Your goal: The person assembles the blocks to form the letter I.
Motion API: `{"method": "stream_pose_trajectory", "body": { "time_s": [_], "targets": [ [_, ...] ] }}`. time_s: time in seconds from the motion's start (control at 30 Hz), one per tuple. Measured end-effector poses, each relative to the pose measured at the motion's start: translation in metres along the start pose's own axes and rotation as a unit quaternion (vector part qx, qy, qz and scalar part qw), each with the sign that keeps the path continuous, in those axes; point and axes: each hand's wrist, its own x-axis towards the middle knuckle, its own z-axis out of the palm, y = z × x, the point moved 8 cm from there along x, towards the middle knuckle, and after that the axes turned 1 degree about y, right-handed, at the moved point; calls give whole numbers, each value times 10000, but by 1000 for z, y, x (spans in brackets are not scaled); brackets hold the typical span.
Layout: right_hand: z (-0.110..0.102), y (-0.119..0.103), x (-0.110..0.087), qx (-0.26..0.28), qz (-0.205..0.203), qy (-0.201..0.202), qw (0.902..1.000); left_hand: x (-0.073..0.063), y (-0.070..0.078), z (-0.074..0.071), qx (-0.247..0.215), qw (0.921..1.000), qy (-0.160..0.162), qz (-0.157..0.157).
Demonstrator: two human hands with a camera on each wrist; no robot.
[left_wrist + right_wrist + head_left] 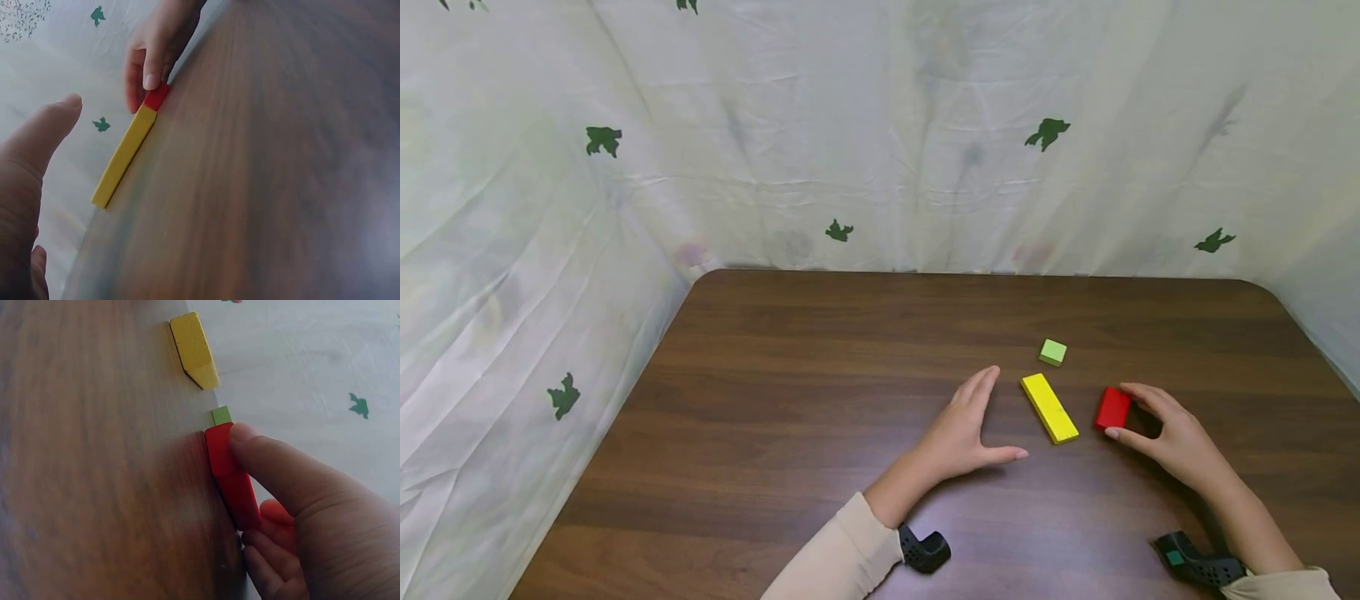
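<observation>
A red block point(1112, 407) lies on the table, and my right hand point(1180, 446) pinches it between the thumb at its near side and the fingers at its far side. In the right wrist view the thumb presses on the red block point(228, 475). To its left lies a long yellow block point(1049, 408), slanted on the tabletop. Beyond that one sits a small green block point(1053, 352). My left hand point(958, 433) is held left of the yellow block, thumb and fingers spread apart, touching nothing.
The brown wooden table point(737, 417) has rounded far corners. A pale curtain point(880, 150) with green leaf-like shapes hangs behind it and along the sides. Black devices are strapped to the left wrist point(923, 550) and the right wrist point(1198, 560).
</observation>
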Motion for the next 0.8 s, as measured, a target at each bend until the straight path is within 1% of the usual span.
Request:
{"method": "stream_pose_trajectory", "body": {
  "time_s": [0.17, 0.3, 0.53, 0.67, 0.8],
  "targets": [
    [1, 0, 0, -23, -73, 42, 10000, 4, -1, 9, 84, 9999, -74, -55],
    [1, 1, 0, -27, -110, 61, 9999, 8, 0, 15, 98, 9997, -192, -140],
    [2, 1, 0, -28, -92, 38, 9999, 15, 1, 26, 232, 9987, -362, -287],
    [1, 1, 1, -20, -89, 75, 9999, 20, 0, 32, 286, 9979, -416, -417],
    [1, 1, 1, 17, -79, 69, 9999, 24, 1, 38, 436, 9962, -469, -590]
  ]
}}
